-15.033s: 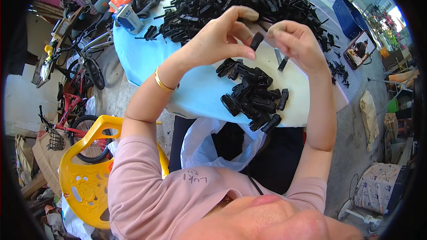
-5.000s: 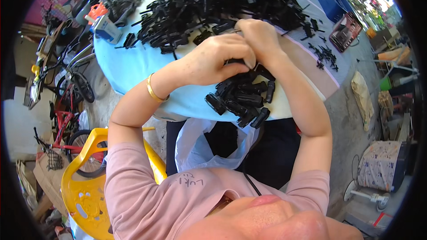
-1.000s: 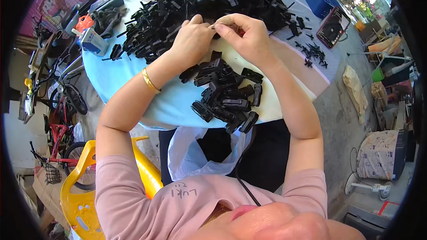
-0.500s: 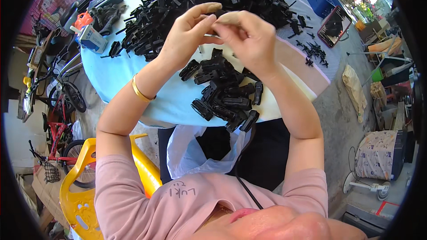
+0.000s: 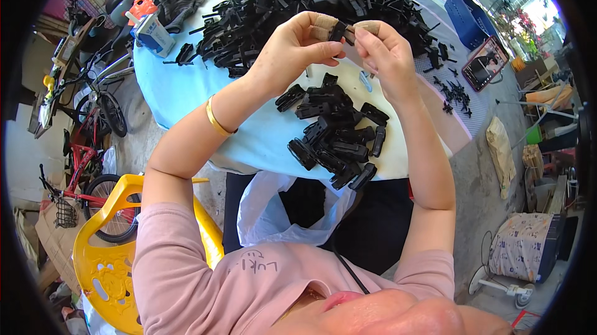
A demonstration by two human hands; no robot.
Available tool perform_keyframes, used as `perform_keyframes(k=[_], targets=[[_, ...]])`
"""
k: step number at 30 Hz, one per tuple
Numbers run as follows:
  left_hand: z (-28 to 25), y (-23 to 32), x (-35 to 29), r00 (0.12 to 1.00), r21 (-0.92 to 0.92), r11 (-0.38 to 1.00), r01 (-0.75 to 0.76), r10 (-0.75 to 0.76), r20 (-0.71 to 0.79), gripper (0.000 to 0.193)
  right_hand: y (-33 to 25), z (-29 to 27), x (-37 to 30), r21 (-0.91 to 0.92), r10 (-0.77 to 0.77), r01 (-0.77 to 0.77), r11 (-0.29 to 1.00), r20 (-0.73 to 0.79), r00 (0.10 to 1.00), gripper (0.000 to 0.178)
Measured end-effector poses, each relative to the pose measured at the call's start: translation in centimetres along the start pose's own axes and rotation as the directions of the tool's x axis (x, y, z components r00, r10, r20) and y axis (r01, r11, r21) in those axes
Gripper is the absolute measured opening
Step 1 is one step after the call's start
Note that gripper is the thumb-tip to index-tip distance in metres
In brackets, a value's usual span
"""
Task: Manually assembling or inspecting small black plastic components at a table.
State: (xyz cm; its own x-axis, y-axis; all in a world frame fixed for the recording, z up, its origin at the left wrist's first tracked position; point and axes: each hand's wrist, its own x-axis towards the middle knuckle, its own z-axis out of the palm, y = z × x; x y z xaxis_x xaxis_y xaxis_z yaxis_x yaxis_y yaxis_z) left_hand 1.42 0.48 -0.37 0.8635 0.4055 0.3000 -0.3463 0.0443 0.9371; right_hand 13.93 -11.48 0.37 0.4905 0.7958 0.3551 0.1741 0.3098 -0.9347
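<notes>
Above the table, my left hand [image 5: 305, 40] pinches a small black plastic part [image 5: 338, 31] between thumb and fingers. Close against it, my right hand [image 5: 387, 55] has its thumb and forefinger pressed together at the part's right side; what lies between these fingertips is too small to make out. Tan wrapping covers some fingertips on both hands. Beyond them rises a big heap of black plastic parts [image 5: 267, 21]. Nearer to me, below the hands, lies a smaller cluster of chunky black pieces [image 5: 329, 108]. A small pale blue object [image 5: 365, 81] rests beside my right wrist.
Tiny black pieces [image 5: 457, 96] lie scattered at the right, near a propped phone [image 5: 485, 63] and a blue basket [image 5: 465, 17]. A small carton [image 5: 154, 36] stands at the table's left. An open plastic bag [image 5: 258, 211] hangs at my lap, beside a yellow chair [image 5: 109, 248].
Both hands have moved slightly apart, and the black part now shows between them. The whole view has shifted, so the table appears farther right and lower.
</notes>
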Motion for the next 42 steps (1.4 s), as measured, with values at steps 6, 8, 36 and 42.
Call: perform_keyframes(k=[6, 8, 36, 42], targets=[[-0.4, 0.1, -0.3, 1.0, -0.005, 1.0, -0.005, 0.005, -0.016, 0.022, 0.6, 0.8, -0.5, -0.236, -0.033, 0.043, 0.971, 0.048, 0.998, 0.016], [-0.3, 0.2, -0.4, 0.999, 0.043, 0.998, -0.042, 0.042, -0.01, 0.022, 0.3, 0.8, -0.5, -0.239, -0.016, 0.033, 0.97, 0.072, 0.997, 0.017], [-1.8, 1.3, 0.2, 0.988, -0.48, 0.865, 0.147, -0.101, 0.12, 0.028, -0.4, -0.2, -0.4, -0.352, -0.409, 0.435, 0.828, 0.149, 0.9, 0.012], [-0.9, 1.1, -0.1, 0.993, 0.0, 0.996, 0.084, -0.084, 0.083, 0.035, -0.3, -0.1, -0.6, -0.256, -0.35, 0.361, 0.897, 0.089, 0.933, 0.014]])
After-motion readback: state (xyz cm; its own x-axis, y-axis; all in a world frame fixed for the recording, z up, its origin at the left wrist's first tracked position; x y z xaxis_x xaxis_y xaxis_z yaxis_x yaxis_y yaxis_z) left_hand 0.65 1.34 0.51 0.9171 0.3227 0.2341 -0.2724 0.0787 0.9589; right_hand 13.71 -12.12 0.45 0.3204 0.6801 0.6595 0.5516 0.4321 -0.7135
